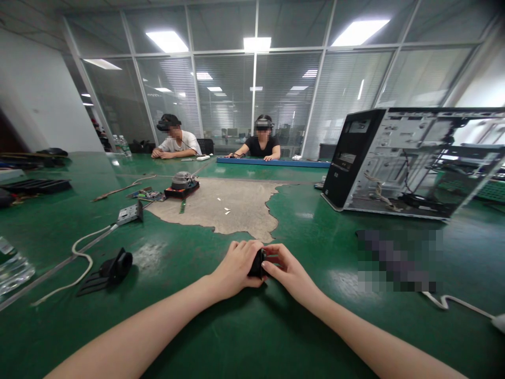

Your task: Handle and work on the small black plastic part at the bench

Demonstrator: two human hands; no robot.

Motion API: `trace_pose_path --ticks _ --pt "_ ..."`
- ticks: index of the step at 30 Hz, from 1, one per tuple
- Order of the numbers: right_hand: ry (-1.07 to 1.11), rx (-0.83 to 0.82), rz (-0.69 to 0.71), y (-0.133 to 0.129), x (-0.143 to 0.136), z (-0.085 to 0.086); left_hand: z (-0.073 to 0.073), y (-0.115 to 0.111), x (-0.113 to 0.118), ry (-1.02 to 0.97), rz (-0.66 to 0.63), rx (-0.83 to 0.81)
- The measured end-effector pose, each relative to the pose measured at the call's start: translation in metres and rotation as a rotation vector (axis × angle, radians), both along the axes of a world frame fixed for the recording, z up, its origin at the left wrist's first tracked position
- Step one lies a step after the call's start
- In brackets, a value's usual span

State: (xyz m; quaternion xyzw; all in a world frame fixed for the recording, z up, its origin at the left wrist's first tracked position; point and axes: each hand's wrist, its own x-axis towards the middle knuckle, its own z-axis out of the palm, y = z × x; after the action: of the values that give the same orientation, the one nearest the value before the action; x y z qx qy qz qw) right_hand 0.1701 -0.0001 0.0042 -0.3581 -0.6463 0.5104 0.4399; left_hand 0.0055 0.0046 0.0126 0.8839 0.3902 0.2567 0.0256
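Near the middle of the green table (189,337), my left hand (235,267) curls over a small black part (257,264), fingers on top and thumb below. The part's kind is hard to make out, since my fingers cover most of it. From the other side, my right hand (287,267) pinches its right edge between thumb and fingers. Both hands are low over the tabletop. A black plastic piece with a round end and slotted flap (114,267) lies off to the left.
An opened computer case (341,163) stands at right, near a pixelated item (394,263). Beyond my hands spreads a bare worn patch (240,202) with a cooler (183,181). Left are a circuit board (148,195), a cabled metal box (129,212) and a bottle (13,268). Two people sit opposite.
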Motion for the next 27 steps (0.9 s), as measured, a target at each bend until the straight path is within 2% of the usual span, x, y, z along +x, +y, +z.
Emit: trace_pose_path --ticks 4,9,14,18,24,27 --pt "-0.022 0.022 0.057 -0.0039 0.0003 0.0039 0.0012 -0.0003 -0.0006 -0.002 0.005 -0.024" --pt "0.019 0.000 0.027 -0.0039 0.0007 0.0046 0.0013 0.0001 -0.0009 0.003 -0.001 -0.046" --pt "-0.004 -0.003 0.018 0.0021 -0.0002 -0.0008 -0.0007 0.0006 -0.0005 0.001 -0.002 -0.029" --pt "-0.037 -0.013 0.025 -0.0010 -0.0010 0.0023 -0.0005 0.0002 -0.0006 0.009 0.009 -0.030" --pt "0.020 0.111 0.044 -0.0061 0.0003 0.0037 0.0008 0.0003 0.0002 0.006 0.022 -0.056" --pt "0.030 0.055 0.057 -0.0053 -0.0004 0.0021 0.0009 0.0001 0.0010 -0.001 0.026 -0.048"
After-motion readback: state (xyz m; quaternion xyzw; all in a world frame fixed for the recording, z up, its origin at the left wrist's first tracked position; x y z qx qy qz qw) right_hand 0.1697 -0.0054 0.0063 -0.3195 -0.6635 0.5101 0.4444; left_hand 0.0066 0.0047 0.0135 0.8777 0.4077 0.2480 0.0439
